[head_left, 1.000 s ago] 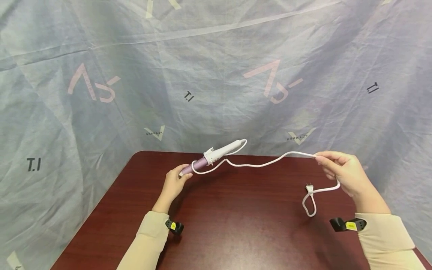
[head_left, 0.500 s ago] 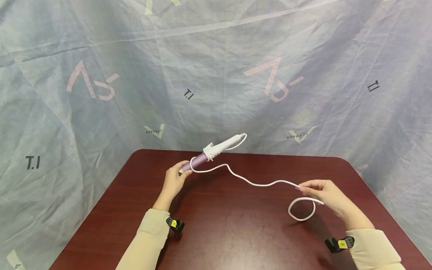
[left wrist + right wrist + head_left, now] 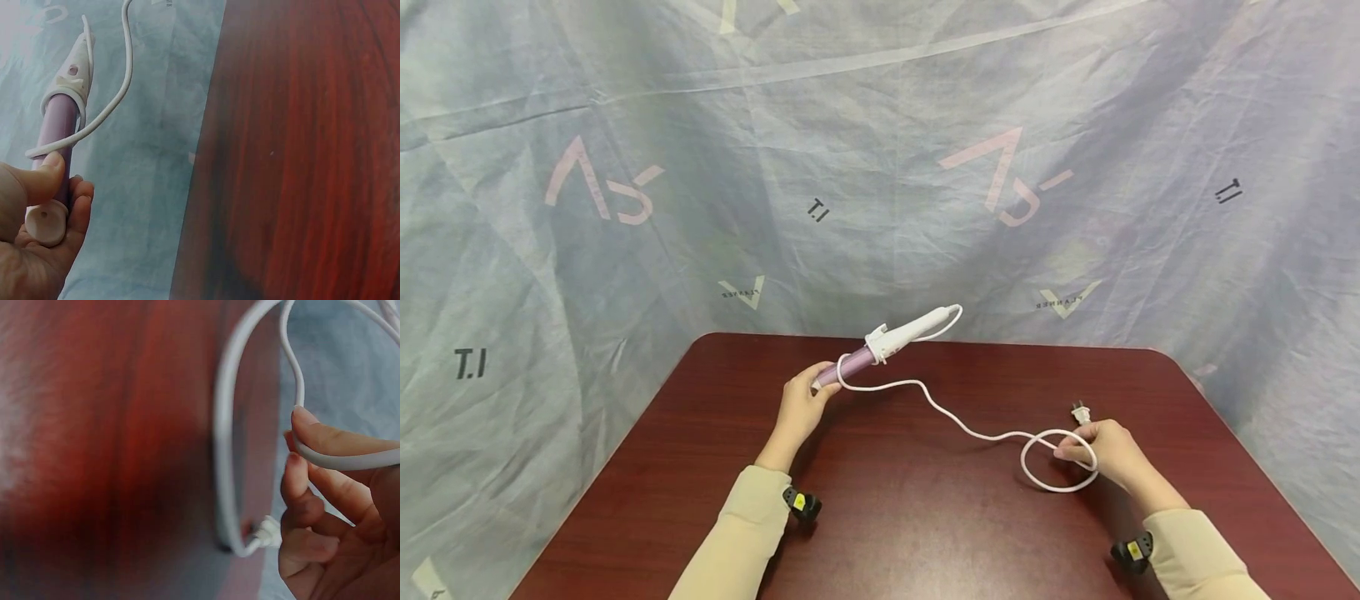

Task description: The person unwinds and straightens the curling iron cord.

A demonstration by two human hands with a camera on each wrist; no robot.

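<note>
My left hand (image 3: 799,406) grips a curling iron (image 3: 910,332) by the tip end of its purple barrel (image 3: 57,122), the white handle pointing up and away to the right. One turn of the white cord (image 3: 955,417) passes round the barrel just above my thumb. From there the cord runs slack across to my right hand (image 3: 1108,454), which pinches it between thumb and fingers. A round loop of cord (image 3: 223,425) hangs at the right fingers. Beyond that hand the two-pin plug (image 3: 1081,412) sticks out; in the right wrist view the plug (image 3: 269,532) shows past the curled fingers.
A dark red wooden table (image 3: 880,517) with rounded far corners lies beneath both hands. Behind it hangs a grey printed cloth (image 3: 880,167). Each wrist carries a small black camera, the left camera (image 3: 802,504) and the right camera (image 3: 1132,552).
My right hand has come down and to the left with the cord, which now sags more and forms a round loop. The left hand with the curling iron has shifted slightly right.
</note>
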